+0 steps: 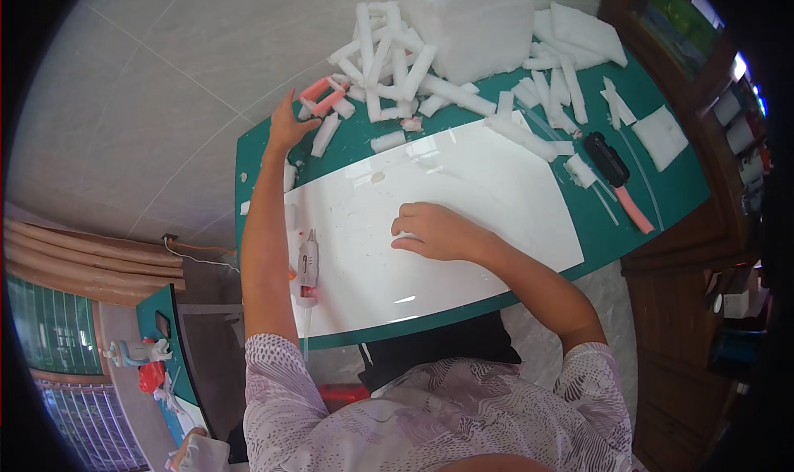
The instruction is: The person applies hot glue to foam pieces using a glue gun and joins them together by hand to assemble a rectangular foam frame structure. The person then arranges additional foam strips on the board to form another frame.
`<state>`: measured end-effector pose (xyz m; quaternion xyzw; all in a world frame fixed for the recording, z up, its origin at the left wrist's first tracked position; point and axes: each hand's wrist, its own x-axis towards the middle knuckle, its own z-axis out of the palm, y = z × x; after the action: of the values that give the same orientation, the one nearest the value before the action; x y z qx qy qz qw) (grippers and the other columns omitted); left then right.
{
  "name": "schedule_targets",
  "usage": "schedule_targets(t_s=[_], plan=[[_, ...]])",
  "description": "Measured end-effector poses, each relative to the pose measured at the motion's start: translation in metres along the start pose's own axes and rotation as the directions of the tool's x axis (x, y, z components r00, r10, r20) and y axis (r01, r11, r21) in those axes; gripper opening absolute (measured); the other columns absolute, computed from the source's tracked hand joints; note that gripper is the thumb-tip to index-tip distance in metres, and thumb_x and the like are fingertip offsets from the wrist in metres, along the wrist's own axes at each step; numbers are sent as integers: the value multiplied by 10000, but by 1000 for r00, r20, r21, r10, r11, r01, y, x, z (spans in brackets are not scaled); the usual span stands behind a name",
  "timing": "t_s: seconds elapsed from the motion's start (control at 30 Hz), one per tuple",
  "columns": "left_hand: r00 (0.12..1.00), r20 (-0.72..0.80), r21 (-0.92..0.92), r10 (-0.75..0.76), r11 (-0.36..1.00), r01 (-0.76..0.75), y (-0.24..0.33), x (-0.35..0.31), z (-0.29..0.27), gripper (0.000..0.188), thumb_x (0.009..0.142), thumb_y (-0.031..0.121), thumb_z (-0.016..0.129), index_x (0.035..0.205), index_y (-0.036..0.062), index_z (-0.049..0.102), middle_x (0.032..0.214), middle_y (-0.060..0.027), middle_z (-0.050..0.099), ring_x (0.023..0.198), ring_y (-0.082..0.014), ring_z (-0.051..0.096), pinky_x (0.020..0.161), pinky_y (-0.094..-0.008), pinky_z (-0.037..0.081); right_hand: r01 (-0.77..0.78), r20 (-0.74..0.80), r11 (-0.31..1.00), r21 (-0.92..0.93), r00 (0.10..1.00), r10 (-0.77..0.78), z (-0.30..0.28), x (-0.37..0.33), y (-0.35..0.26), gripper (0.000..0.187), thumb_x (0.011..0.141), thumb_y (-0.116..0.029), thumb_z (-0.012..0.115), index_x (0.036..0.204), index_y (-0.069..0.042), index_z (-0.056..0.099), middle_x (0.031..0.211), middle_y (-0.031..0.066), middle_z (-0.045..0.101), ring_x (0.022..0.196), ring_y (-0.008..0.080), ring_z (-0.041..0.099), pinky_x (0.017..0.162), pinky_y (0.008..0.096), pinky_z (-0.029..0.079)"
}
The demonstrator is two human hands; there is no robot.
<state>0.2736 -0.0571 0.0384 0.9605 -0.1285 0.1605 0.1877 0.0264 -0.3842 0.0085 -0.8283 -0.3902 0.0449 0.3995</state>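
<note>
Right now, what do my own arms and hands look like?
Your left sleeve and right sleeve are short and pale, printed with dark specks and fine wavy lines. Below them your forearms are bare. Your left hand and right hand wear no gloves, and I see no watch or bracelet.

Green table (pixel 600 225), its middle covered nearly to the near edge by a glossy white sheet (pixel 356 224). On the sheet, toward the left edge, a glue gun (pixel 308 261). Along the far edge, from left to right: a pink piece (pixel 330 103), jumbled white foam strips (pixel 419 72), a large foam box (pixel 488 29), flat foam slabs (pixel 589 33). Toward the right edge, a square foam pad (pixel 662 137), clear sticks (pixel 606 207) and a black tool (pixel 608 159) with a pink handle.
</note>
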Motion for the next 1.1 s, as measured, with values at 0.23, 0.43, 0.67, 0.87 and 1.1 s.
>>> schedule_targets(t_s=[0.23, 0.43, 0.67, 0.87, 1.1], plan=[[997, -64, -244, -50, 969, 33, 36, -100, -74, 686, 813, 197, 807, 1412, 37, 514, 1368, -163, 570, 1147, -265, 604, 903, -354, 507, 32, 11, 999, -18, 999, -32, -1, -2, 0, 217, 958, -257, 631, 966, -52, 701, 960, 133, 631, 949, 319, 618, 847, 417, 490], [934, -115, -555, -339, 801, 223, 67, -268, -135, 349, 927, 58, 676, 1264, 8, 601, 1177, -83, 659, 990, -143, 637, 830, -284, 514, 88, -22, 984, -156, 995, -92, 5, 4, -2, 302, 963, -278, 620, 820, -20, 689, 833, 164, 640, 831, 358, 626, 772, 436, 495], [865, -168, -649, -473, 713, 264, 96, -391, -153, 282, 951, 33, 637, 1227, -18, 608, 1103, -81, 662, 904, -118, 631, 851, -274, 509, 77, -122, 976, -206, 987, -104, -2, 11, -4, 381, 975, -319, 599, 790, 0, 697, 830, 185, 673, 805, 377, 632, 753, 462, 484], [885, -166, -657, -435, 718, 230, 127, -430, -150, 262, 962, 28, 622, 1218, -22, 607, 1088, -80, 662, 912, -123, 620, 862, -275, 503, 36, -194, 972, -233, 977, -83, 1, 11, 2, 336, 975, -302, 591, 896, -8, 734, 888, 189, 708, 862, 377, 641, 825, 451, 495], [907, -135, -684, -400, 700, 206, 167, -451, -119, 197, 970, 49, 627, 1157, -16, 631, 1038, -58, 672, 899, -101, 612, 831, -248, 491, 86, -303, 976, -202, 942, -145, 6, 7, 12, 210, 938, -194, 631, 934, -3, 718, 959, 159, 665, 896, 347, 643, 809, 406, 511]])
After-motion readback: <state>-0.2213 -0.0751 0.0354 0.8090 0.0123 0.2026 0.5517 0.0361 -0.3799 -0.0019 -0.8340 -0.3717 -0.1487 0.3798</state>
